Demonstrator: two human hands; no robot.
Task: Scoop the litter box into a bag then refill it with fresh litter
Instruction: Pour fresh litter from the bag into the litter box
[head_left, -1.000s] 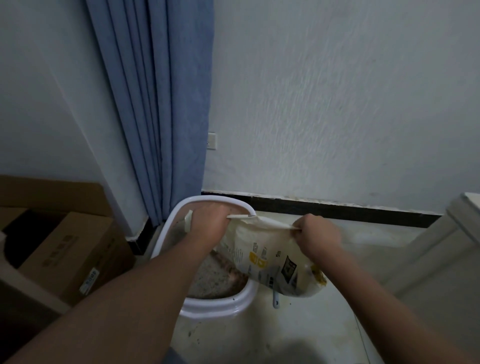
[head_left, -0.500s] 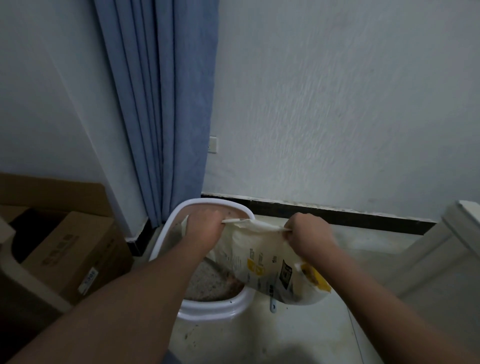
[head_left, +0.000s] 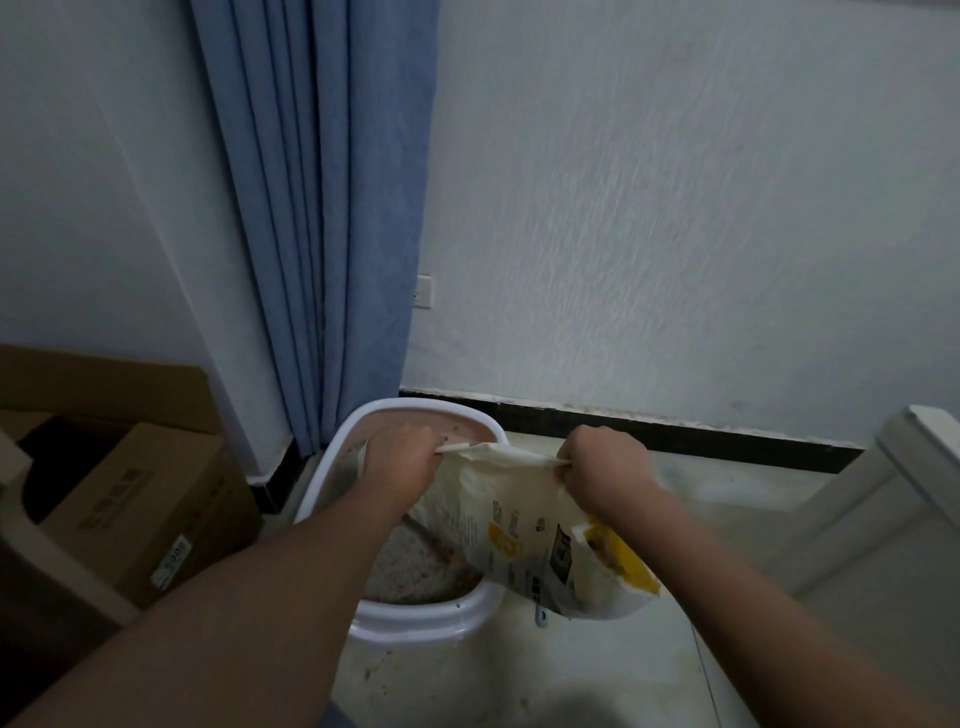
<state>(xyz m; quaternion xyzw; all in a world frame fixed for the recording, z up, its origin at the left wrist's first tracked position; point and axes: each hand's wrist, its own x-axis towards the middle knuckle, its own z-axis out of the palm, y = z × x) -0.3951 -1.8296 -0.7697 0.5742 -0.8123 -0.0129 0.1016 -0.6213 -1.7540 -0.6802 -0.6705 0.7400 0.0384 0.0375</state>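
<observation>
left hand (head_left: 402, 457): fingers curled round the left end of the bag's top edge, gripping it above the far part of the box.
right hand (head_left: 605, 467): fingers closed on the right end of the same top edge, gripping it just past the box's right rim.
litter bag (head_left: 540, 540): cream printed pack with yellow patches, held up by its top edge between the two hands; its body hangs over the right side of the box and bulges beyond the rim.
bag mouth: stretched flat between the hands; whether it is open cannot be told.
litter box (head_left: 415, 618): white-rimmed tray on the floor, against the wall beside the blue curtain (head_left: 332, 208); grey litter with darker patches lies inside.
grey handle (head_left: 541, 616): small piece showing under the bag, just beside the box; what it belongs to cannot be told.
step in hand: judged to be the refill stage, with the bag top being pulled open or readied for pouring.
next move: calls for an open mouth, then tilting the bag so the litter falls inside the rim, not onto the floor.
surroundings: cardboard boxes (head_left: 135, 499) to the left.
</observation>
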